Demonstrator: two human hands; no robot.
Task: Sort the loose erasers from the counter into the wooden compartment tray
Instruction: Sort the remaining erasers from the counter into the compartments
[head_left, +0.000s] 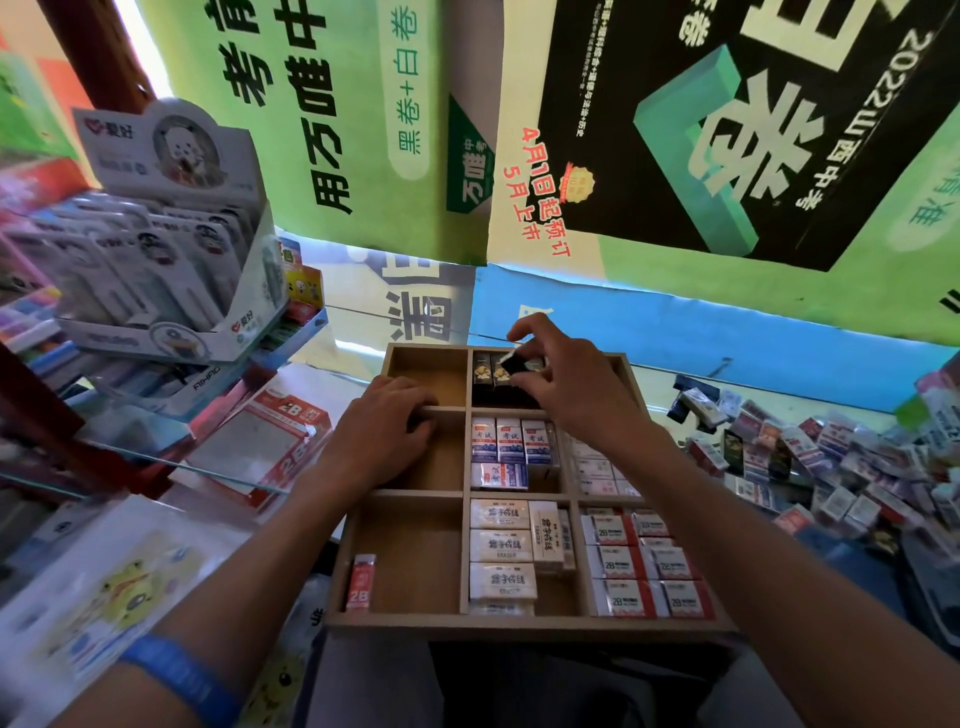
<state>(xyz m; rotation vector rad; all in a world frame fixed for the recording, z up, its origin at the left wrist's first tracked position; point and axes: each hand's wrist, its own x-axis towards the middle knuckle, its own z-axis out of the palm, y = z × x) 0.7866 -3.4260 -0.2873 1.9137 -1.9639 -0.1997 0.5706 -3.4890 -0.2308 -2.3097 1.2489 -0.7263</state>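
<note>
The person is placing a black eraser (515, 362) into the far middle compartment of the wooden tray (530, 623), so the step in hand looks like the set-down of one sorted piece. The right hand (563, 384) is pinching that eraser between thumb and fingertips, the grip closed on it, and the eraser is tilting just above two matching black erasers (492, 375) already standing in that compartment. The left hand (387, 426) is resting on the divider between the far left and middle left compartments, its fingers curling over the wood (probably to steady the tray), with nothing else in it.

The next move, as I judge it, is calling for turning the eraser upright, sliding it in beside its two mates and letting go, then reaching out to the heap of loose erasers (831, 467) piled along the right edge of the counter (831, 358). Plenty is still lying there, so the sorting seems well short of done.

Other compartments are holding white erasers with blue print (506, 441), cream ones (501, 545) and red and white ones (647, 566); a single red eraser (359, 582) is leaning at the near left corner of the tray.

The counter is covered with blue and green posters. At its left edge a display box of stationery (166, 239) is standing over packets and a glass shelf, and large green and black posters are filling the wall behind.
</note>
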